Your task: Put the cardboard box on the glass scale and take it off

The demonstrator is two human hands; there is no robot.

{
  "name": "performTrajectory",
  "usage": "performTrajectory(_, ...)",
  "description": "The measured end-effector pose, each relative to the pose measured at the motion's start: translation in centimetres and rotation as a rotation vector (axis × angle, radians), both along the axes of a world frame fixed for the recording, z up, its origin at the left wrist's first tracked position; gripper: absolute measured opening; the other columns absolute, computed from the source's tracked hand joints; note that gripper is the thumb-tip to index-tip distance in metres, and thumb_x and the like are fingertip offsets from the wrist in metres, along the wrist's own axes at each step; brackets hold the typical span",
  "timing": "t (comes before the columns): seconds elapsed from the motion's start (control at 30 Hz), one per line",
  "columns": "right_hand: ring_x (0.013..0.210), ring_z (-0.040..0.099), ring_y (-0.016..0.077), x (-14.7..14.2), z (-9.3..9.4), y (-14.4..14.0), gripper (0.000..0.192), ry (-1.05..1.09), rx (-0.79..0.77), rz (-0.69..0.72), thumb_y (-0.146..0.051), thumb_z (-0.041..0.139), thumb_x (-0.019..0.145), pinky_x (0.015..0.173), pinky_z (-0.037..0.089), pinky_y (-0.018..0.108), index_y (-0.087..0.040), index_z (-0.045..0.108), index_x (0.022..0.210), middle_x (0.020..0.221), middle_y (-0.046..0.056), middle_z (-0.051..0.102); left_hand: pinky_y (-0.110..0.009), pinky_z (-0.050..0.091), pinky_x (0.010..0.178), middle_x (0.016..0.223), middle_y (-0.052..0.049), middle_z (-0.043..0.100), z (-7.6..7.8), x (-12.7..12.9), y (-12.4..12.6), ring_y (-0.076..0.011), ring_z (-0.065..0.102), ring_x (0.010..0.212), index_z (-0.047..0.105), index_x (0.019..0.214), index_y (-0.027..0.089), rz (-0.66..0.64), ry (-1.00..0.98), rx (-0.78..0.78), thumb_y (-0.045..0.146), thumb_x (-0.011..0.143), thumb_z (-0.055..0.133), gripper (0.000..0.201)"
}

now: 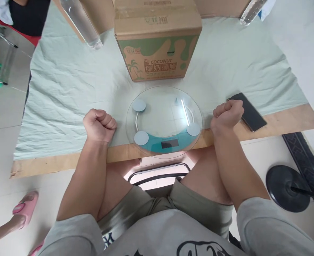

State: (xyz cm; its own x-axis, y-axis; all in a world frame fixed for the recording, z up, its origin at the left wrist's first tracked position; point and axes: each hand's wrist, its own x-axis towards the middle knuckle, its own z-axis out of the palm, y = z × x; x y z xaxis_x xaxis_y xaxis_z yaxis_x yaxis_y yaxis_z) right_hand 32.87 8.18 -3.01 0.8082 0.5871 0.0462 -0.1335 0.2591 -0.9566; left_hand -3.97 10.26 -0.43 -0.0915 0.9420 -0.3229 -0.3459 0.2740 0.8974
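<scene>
A round glass bathroom scale point(157, 146) with a teal band and a dark display lies at the table's front edge, reaching slightly past it. To its left, my left hand point(99, 125) rests as a closed fist on the cloth, with nothing showing in it. On the other side, my right hand point(227, 113) is also a fist, apart from the scale, and nothing shows in its fingers. Right beside that fist, a dark smartphone point(249, 112) lies on the table, partly covered by the hand. Behind the scale stands a closed cardboard box point(158, 53) with coconut printing.
A pale green cloth point(66, 89) covers the table up to its bare wooden edge point(287, 121). Clear bottles stand at the back left point(84, 26) and back right point(250, 12). A black round base point(287, 188) is on the floor; another person's pink sandal point(28, 206) shows lower left.
</scene>
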Motion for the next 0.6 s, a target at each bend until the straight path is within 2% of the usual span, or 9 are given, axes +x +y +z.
performTrajectory(0.1, 0.045, 0.005, 0.0086, -0.2, 0.3, -0.3, 0.04, -0.01, -0.035, -0.01, -0.02, 0.041, 0.085, 0.041, 0.008, 0.023, -0.023, 0.012, 0.057, 0.055, -0.005, 0.004, -0.028, 0.003, 0.044, 0.057, 0.004, -0.003, 0.1, 0.3, -0.3, -0.0055, 0.007, 0.04, 0.007, 0.055, 0.02, 0.024, -0.006, 0.051, 0.021, 0.07, 0.058, 0.053)
performTrajectory(0.17, 0.041, 0.013, 0.0082, -0.6, 0.4, -0.3, 0.041, -0.026, -0.044, -0.003, -0.022, 0.042, 0.085, 0.039, 0.011, 0.023, -0.024, 0.015, 0.055, 0.051, -0.006, 0.01, -0.027, 0.004, 0.044, 0.054, 0.006, 0.001, 0.3, 0.3, -0.1, -0.0049, 0.008, 0.04, 0.012, 0.053, 0.021, 0.032, 0.041, 0.074, 0.022, 0.075, 0.062, 0.055)
performTrajectory(0.27, 0.042, 0.043, 0.0107, -1.0, 0.6, 0.9, 0.034, -0.049, -0.057, 0.082, -0.027, 0.046, 0.086, 0.04, 0.027, 0.023, -0.022, 0.04, 0.053, 0.052, -0.002, 0.041, -0.026, 0.016, 0.043, 0.048, 0.006, 0.019, 0.8, 0.3, 1.6, -0.0063, 0.021, 0.038, 0.032, 0.054, 0.021, 0.092, 0.111, 0.157, 0.027, 0.09, 0.062, 0.047)
performTrajectory(0.33, 0.057, 0.062, 0.0129, -1.0, 0.8, 2.8, 0.022, -0.103, -0.075, 0.18, -0.027, 0.053, 0.085, 0.048, 0.041, 0.023, -0.019, 0.057, 0.065, 0.069, 0.003, 0.062, -0.026, 0.029, 0.048, 0.05, 0.005, 0.037, 1.2, 0.3, 4.0, -0.009, 0.036, 0.042, 0.051, 0.07, 0.02, 0.113, 0.152, 0.235, 0.026, 0.1, 0.056, 0.031)
performTrajectory(0.4, 0.079, 0.071, 0.0144, -0.8, 1.3, 5.7, 0.005, -0.189, -0.096, 0.292, -0.024, 0.061, 0.085, 0.064, 0.051, 0.026, -0.021, 0.064, 0.083, 0.092, 0.003, 0.071, -0.026, 0.038, 0.058, 0.061, 0.003, 0.056, 1.5, 0.5, 7.2, -0.0114, 0.051, 0.052, 0.058, 0.09, 0.019, 0.097, 0.197, 0.296, 0.015, 0.098, 0.057, 0.009)
performTrajectory(0.43, 0.093, 0.072, 0.0154, -0.6, 1.5, 7.4, 0.006, -0.232, -0.109, 0.353, -0.022, 0.065, 0.085, 0.073, 0.054, 0.028, -0.024, 0.064, 0.091, 0.104, 0.002, 0.072, -0.027, 0.041, 0.065, 0.073, 0.002, 0.064, 1.6, 0.6, 8.9, -0.012, 0.059, 0.062, 0.058, 0.095, 0.019, 0.082, 0.204, 0.317, 0.006, 0.09, 0.062, 0.014)
performTrajectory(0.5, 0.113, 0.066, 0.0176, -0.4, 2.2, 10.8, 0.028, -0.284, -0.148, 0.462, -0.02, 0.073, 0.082, 0.087, 0.055, 0.032, -0.032, 0.062, 0.105, 0.121, 0.0, 0.07, -0.029, 0.046, 0.079, 0.104, -0.001, 0.072, 1.6, 1.0, 12.1, -0.015, 0.068, 0.091, 0.062, 0.105, 0.019, 0.067, 0.211, 0.31, -0.006, 0.072, 0.07, 0.042)
performTrajectory(0.57, 0.12, 0.06, 0.0193, -0.6, 2.8, 13.6, 0.05, -0.29, -0.198, 0.573, -0.014, 0.077, 0.077, 0.091, 0.055, 0.036, -0.039, 0.059, 0.116, 0.127, -0.003, 0.069, -0.038, 0.048, 0.095, 0.13, -0.002, 0.069, 1.4, 1.7, 14.6, -0.0214, 0.063, 0.117, 0.064, 0.122, 0.025, 0.024, 0.238, 0.271, -0.007, 0.063, 0.075, 0.068)
performTrajectory(0.6, 0.12, 0.059, 0.0202, -0.8, 3.2, 14.6, 0.059, -0.285, -0.221, 0.624, -0.012, 0.076, 0.075, 0.092, 0.055, 0.037, -0.042, 0.057, 0.121, 0.127, -0.005, 0.069, -0.044, 0.048, 0.099, 0.135, -0.003, 0.068, 1.3, 2.2, 15.4, -0.025, 0.06, 0.123, 0.065, 0.127, 0.029, 0.023, 0.273, 0.296, -0.004, 0.062, 0.077, 0.074)
